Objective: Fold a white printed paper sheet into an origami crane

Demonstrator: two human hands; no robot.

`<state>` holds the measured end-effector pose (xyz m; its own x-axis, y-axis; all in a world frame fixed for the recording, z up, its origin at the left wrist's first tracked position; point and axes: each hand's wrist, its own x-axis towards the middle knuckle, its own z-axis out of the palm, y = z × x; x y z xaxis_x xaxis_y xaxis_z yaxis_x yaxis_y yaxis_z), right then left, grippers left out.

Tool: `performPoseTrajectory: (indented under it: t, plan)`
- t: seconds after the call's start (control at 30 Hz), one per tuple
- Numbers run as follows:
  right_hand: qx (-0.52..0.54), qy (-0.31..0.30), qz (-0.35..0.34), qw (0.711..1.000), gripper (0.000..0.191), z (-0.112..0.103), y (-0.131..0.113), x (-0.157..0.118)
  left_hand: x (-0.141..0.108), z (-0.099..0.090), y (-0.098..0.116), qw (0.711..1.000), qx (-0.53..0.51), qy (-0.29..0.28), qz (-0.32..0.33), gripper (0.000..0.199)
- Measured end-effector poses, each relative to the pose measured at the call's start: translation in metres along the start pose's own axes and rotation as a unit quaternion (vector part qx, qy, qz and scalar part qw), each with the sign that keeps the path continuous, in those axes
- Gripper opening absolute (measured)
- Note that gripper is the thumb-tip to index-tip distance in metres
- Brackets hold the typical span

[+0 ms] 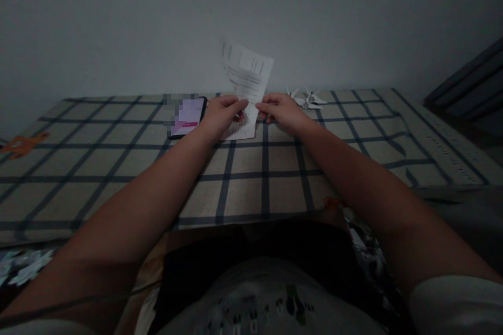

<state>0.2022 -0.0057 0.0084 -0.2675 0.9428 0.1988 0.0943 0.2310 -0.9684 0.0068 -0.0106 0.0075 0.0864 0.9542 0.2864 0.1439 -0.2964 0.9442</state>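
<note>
The person is holding a printed sheet of paper between both hands over a checked cloth. The left hand is pinching the sheet's lower part with thumb and fingers closed on it, and the right hand is pinching the paper just beside it, fingers narrow. The upper half is standing up (bent along a crease, it seems) while the lower half is lying on the cloth. Judging by this, the folding is only beginning. A phone is lying just left of the hands; two finished paper cranes are sitting near the right hand.
</note>
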Motion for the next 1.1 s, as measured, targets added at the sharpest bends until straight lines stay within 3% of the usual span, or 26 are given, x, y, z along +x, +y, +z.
performPoseTrajectory:
  t: [0.2,0.47,0.63,0.87,1.1]
  plan:
    - [0.017,0.005,-0.016,1.0,0.021,-0.001,0.003,0.003,0.001,0.0,-0.004,1.0,-0.003,-0.009,0.014,0.031]
    - [0.002,0.036,-0.016,0.999,0.025,0.0,-0.002,0.002,0.002,0.002,-0.007,0.998,-0.066,-0.005,-0.014,0.027]
    - [0.013,0.049,-0.006,0.999,0.025,0.001,-0.004,0.001,0.006,0.0,-0.01,0.998,-0.055,0.011,0.008,0.033]
    - [0.031,-0.013,-0.002,0.999,0.021,0.0,0.002,0.001,0.007,0.0,-0.009,0.999,-0.021,0.026,0.025,0.032]
    - [0.009,0.013,-0.002,1.0,0.024,0.001,0.004,0.004,0.005,0.0,-0.009,0.999,-0.035,0.02,0.006,0.031]
